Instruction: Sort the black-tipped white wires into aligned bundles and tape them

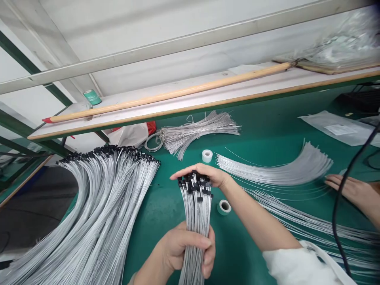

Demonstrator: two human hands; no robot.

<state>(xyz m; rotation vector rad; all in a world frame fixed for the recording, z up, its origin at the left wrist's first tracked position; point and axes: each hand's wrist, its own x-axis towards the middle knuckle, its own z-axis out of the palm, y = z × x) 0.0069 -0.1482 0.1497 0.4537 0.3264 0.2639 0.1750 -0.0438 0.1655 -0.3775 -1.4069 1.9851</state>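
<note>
A bundle of grey wires (194, 221) with black connectors at its top stands upright in the middle of the view. My left hand (190, 245) is wrapped round it below the connectors. Fingers stretched out flat, my right hand (202, 171) lies over the connector ends and touches them. To the left, a large pile of grey wires (103, 206) with black connectors rests on the green table (157, 237). One roll of white tape (224, 206) is beside the held bundle, and another white roll (207, 155) is farther back.
Loose grey wires (276, 168) fan across the right side, near another person's hand (350, 190). A tied wire bundle (202, 130) lies at the back. Above it, a shelf (133, 118) holds a long wooden pole (178, 94). A black cable (338, 198) hangs at the right.
</note>
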